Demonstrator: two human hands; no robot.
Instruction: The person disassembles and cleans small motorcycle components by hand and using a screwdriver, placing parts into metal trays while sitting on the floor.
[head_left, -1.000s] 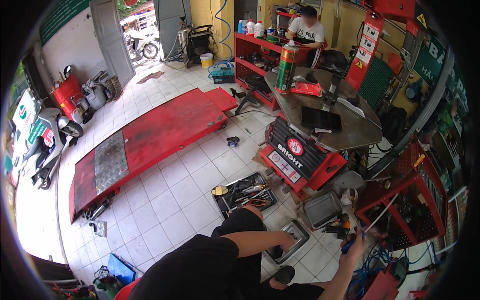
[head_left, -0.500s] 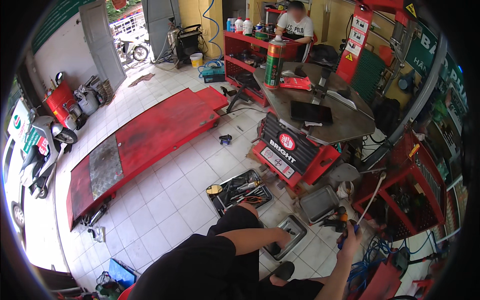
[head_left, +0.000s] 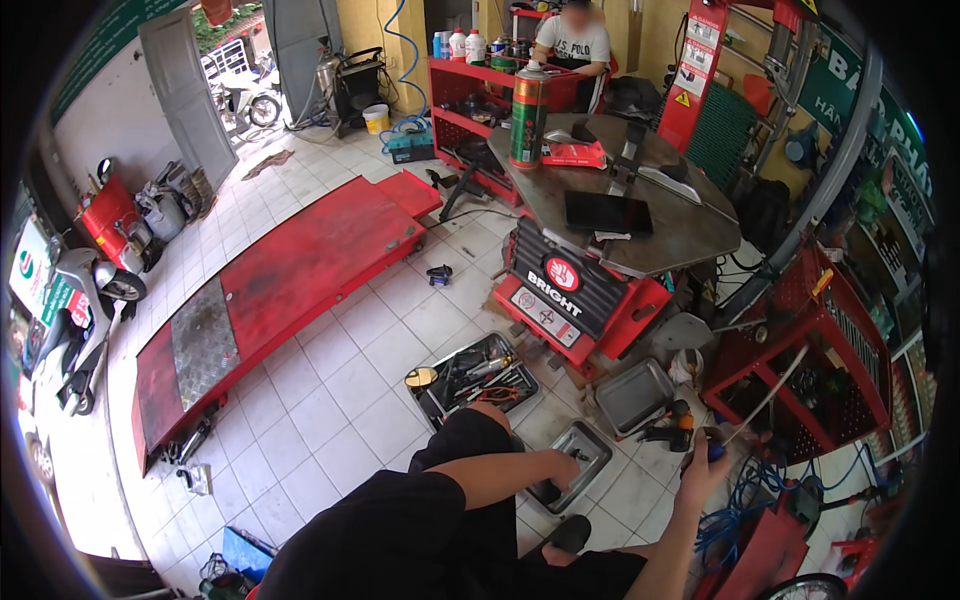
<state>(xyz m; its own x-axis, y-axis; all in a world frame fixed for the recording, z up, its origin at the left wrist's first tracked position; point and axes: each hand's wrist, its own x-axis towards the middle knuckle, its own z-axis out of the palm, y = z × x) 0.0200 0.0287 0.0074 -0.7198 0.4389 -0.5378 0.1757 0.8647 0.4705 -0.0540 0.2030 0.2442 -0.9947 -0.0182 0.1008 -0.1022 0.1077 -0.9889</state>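
My right hand (head_left: 702, 474) is closed round the blue handle of a long screwdriver (head_left: 768, 400). Its slim pale shaft slants up and right, in front of the red perforated cabinet. My left hand (head_left: 565, 470) reaches down into a small grey metal tray (head_left: 598, 447) on the floor between my feet. Its fingers are bent and closed, and what they hold is too small and dark to name. Some dark items lie beneath that hand. A black and orange power drill (head_left: 680, 428) lies on the floor left of my right hand.
A tray of hand tools (head_left: 470, 375) sits ahead of my knee, with another grey tray (head_left: 637, 396) to its right. A tyre machine (head_left: 600, 290), a red lift platform (head_left: 300, 260) and a red cabinet (head_left: 800, 350) stand around. Blue hoses (head_left: 745, 515) lie at right. Another person (head_left: 575, 45) sits at the back.
The view has shifted slightly, so the surroundings sit further left. My right hand has tilted the screwdriver, its shaft now leaning more to the right. My left hand stays down in the tray.
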